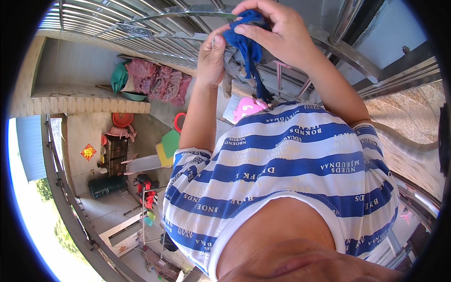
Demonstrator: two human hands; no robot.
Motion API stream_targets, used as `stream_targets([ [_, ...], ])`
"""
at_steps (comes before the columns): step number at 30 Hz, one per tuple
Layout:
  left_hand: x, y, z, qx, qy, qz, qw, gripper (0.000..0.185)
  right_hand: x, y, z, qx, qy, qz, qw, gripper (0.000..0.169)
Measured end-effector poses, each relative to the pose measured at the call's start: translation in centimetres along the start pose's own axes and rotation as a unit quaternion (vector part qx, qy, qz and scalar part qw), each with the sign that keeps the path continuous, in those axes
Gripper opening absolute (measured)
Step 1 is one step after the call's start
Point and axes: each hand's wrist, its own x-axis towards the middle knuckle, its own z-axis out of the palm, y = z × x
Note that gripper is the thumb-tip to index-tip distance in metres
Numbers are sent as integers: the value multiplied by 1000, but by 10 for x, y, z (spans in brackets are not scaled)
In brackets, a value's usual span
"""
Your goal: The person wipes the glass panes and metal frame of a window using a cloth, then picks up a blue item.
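Near the top of the view, a crumpled blue cloth (pixel 251 51) is held between both my hands, in front of stainless-steel bars. My left hand (pixel 211 58) pinches a grey cloth (pixel 232 58) bunched against the blue one, with the thumb on its edge. My right hand (pixel 278 33) grips the blue cloth from above, thumb and fingers on its folds. A dark navy strip of cloth (pixel 261 86) hangs below them towards my striped shirt. What the cloths are exactly cannot be told, and some fingertips are hidden in the folds.
A curved metal railing (pixel 169 21) runs across the top left. A pink plastic item (pixel 248 108) lies below my hands. Pinkish-red sheets (pixel 160 81) drape a ledge at left. Farther off are a red basin (pixel 122 119), foam mats (pixel 171 144) and a dark green barrel (pixel 105 186).
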Motion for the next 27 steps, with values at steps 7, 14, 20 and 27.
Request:
stream_targets([
  [7, -5, -7, 14, 25, 94, 107, 989, 16, 8, 16, 33, 112, 28, -68, 991, 25],
  [14, 0, 19, -6, -43, 39, 121, 991, 43, -48, 77, 21, 61, -124, 78, 987, 59],
  [20, 25, 50, -23, 118, 78, 52, 989, 46, -55, 70, 9, 38, -11, 124, 991, 33],
  [27, 93, 79, -48, 174, 56, 210, 961, 55, -79, 21, -29, 71, 192, 39, 978, 27],
])
